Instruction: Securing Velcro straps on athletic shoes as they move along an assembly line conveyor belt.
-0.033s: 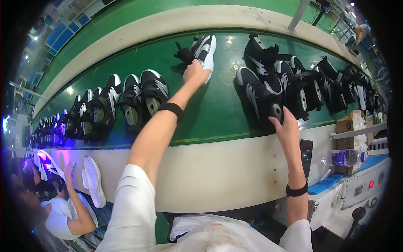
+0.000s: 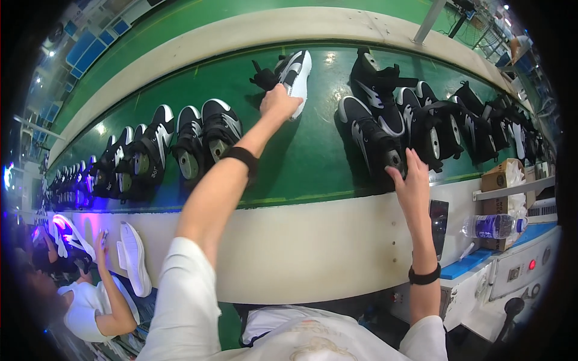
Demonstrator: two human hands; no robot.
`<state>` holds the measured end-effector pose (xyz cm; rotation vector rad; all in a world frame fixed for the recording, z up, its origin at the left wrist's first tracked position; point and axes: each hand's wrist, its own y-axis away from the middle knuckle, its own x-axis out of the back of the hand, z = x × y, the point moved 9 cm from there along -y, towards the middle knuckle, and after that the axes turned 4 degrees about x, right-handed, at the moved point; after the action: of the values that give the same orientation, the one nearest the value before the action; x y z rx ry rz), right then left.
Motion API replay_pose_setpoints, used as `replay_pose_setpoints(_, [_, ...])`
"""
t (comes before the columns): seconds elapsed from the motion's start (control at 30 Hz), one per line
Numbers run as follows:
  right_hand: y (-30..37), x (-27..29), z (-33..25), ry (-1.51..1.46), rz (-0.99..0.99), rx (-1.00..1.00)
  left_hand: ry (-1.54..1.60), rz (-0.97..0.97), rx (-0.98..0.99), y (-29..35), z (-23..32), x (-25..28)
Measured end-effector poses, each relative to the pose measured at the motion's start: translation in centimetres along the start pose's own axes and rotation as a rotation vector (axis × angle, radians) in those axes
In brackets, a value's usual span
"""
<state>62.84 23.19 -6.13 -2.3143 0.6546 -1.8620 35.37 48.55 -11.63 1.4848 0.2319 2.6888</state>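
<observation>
My left hand (image 2: 280,103) is closed on a black shoe with a white sole (image 2: 297,77). This shoe lies tipped on its side on the green belt (image 2: 289,180), sole edge facing right. A black strap with dark fabric (image 2: 263,77) sticks out on its left. My right hand (image 2: 413,180) is at the heel of another black shoe (image 2: 368,135) with a pale toe. Its thumb and fingers are spread apart, the thumb close to the heel. I cannot tell whether it touches. Beside that shoe, another black shoe (image 2: 376,84) lies farther back.
Black-and-white shoes (image 2: 221,123) line the belt on the left, and more dark shoes (image 2: 475,123) crowd its right end. A cream ledge (image 2: 313,259) runs along the near side. At right are a water bottle (image 2: 494,227) and a carton (image 2: 495,180). A co-worker (image 2: 102,307) is at lower left.
The fingers of my right hand have opened and come slightly away from the shoe's heel. My left hand has barely moved, still on its shoe.
</observation>
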Motion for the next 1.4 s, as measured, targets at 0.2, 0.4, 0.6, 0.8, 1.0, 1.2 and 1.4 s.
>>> replay_pose_setpoints(0.2, [2.9,1.0,-4.5,-0.761,-0.053,-0.069,0.787,-0.489,0.074,12.0,-0.8,7.6])
replay_pose_setpoints(0.4, [6.7,0.8,-4.9,-0.661,0.066,-0.074,0.084,-0.270,-0.575,30.3,-6.2,9.6])
replay_pose_setpoints(0.6, [12.8,0.4,-5.5,-1.133,-0.233,-0.241,-0.370,-0.017,-1.066,40.9,-10.5,5.5])
replay_pose_setpoints(0.8, [19.2,2.8,-5.9,-1.202,-0.197,-0.309,-0.407,-0.057,-0.952,40.9,-11.9,3.7])
replay_pose_setpoints(1.0, [23.8,7.1,-12.6,-0.824,-0.286,0.004,0.256,-0.374,-0.513,39.0,-8.9,2.8])
replay_pose_setpoints(1.2, [21.3,5.2,-13.6,-1.018,-0.208,0.064,0.871,-0.395,-0.100,39.0,-12.3,2.1])
replay_pose_setpoints(1.4, [13.1,4.0,-18.6,-1.143,-0.294,0.261,1.023,-0.508,0.018,37.5,-11.2,1.2])
